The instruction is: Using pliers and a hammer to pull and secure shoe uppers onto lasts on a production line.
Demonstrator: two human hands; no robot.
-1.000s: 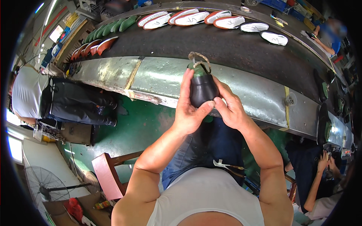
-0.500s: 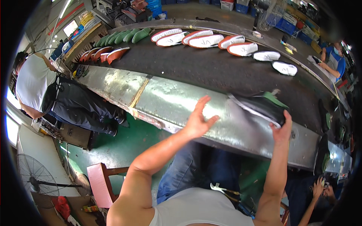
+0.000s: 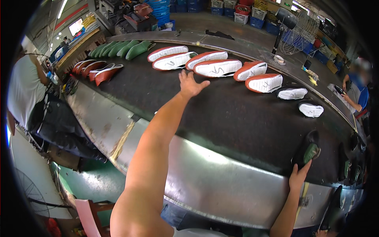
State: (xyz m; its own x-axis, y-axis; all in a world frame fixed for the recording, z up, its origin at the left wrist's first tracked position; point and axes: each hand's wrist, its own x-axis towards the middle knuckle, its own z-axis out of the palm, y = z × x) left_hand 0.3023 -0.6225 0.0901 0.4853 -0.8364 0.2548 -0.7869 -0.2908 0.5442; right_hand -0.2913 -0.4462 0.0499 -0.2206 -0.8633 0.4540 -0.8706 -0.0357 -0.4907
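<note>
Left hand is stretched out over the dark belt, fingers spread, palm down, holding nothing; nearest item is an orange-rimmed white sole just beyond the fingertips, not touching. Right hand is at the near edge of the belt, fingers loosely spread, fingertips touching a black shoe upper on a green last, not closed around it. Count on the belt: six orange-rimmed white soles in a row with scribbled black marks, then two black-rimmed white soles further right; about five green shoe forms at the far left, about four red-brown soles beside them. The shoe upper is dark, matte, lying tilted at the belt's right end, with the green showing at its near end. Belt is black rubber, running in a curved steel-faced frame, scuffed. Another person in a white shirt stands at the left; another in blue sits far right. Green floor, stacked blue crates, a pedestal fan behind.
</note>
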